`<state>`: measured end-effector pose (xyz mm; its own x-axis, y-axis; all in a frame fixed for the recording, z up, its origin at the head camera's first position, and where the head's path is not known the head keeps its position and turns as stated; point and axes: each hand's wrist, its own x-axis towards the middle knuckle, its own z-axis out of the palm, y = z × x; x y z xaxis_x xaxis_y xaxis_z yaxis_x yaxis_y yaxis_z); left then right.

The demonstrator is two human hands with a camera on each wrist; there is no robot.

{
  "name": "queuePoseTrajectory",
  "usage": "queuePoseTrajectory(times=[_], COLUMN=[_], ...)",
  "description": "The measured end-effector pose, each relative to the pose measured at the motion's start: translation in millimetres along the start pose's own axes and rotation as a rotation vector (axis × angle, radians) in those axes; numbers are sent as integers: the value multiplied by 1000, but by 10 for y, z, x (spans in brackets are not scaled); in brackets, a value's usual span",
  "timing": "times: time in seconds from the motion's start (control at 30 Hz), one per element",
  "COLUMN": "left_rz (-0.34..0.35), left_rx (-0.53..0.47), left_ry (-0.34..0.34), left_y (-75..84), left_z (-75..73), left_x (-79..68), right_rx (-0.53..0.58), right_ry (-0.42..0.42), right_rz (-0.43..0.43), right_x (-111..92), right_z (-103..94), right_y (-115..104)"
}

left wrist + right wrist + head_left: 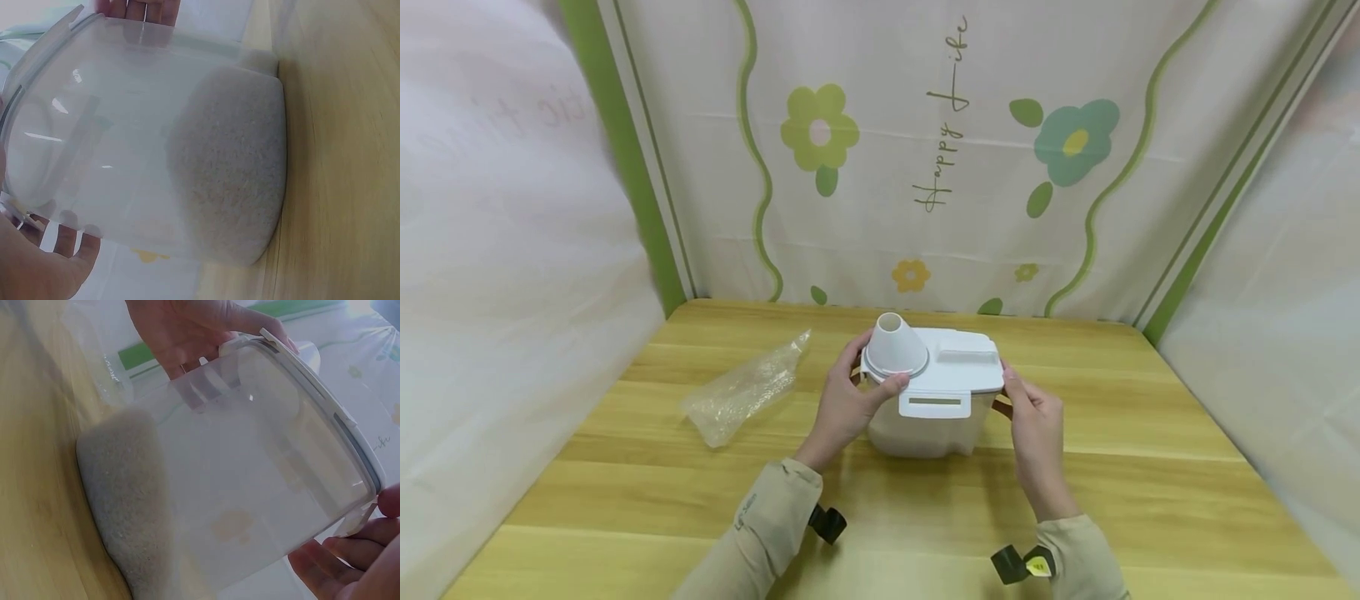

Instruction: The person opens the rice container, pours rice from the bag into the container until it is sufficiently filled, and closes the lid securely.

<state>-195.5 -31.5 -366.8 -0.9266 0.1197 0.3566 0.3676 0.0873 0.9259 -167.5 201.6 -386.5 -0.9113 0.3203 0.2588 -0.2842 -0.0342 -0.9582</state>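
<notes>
A clear rice storage container [917, 437] stands upright on the table, with whitish grains like rice [231, 156] in its lower part. Its white lid [951, 379] carries a cone-shaped spout piece [895, 350] on the left and a raised handle [967, 346] on the right. The front latch flap [934, 412] sticks outward. My left hand [842, 408] grips the container's left side, thumb on the lid edge beside the cone, fingers against the wall. At the right end, my right hand [1037, 425] holds the lid edge and side latch [356, 520] between thumb and fingers.
A crumpled clear plastic bag [748, 396] lies on the wooden table [1150, 467] to the left of the container. Fabric curtains [880, 217] with flower prints enclose the table at the back and both sides. Each wrist wears a small black camera [829, 525].
</notes>
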Motion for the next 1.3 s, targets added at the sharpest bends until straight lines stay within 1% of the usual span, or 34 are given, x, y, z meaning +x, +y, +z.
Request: queuePoseTrajectory(times=[0.2,0.3,0.53,0.63,0.8,1.03,1.3], left_rz=[2,14,12,14,11,50,55], left_rx=[5,0,-10,-14,-23,-22,-18], left_ry=[6,5,17,14,10,17,21], left_y=[9,11,4,-2,-10,-9,-26], left_z=[-2,3,3,8,10,4,9], left_x=[10,18,16,20,13,10,3], right_rx=[12,2,-83,-92,-81,-60,-71], right_ry=[-25,-27,-33,-22,-14,-6,3], right_rz=[3,-14,-58,-70,-59,-46,-48], right_x=[13,21,0,-7,-25,-21,-43], right_z=[-13,-18,-23,-20,-20,0,0], right_y=[30,40,84,95,104,84,107])
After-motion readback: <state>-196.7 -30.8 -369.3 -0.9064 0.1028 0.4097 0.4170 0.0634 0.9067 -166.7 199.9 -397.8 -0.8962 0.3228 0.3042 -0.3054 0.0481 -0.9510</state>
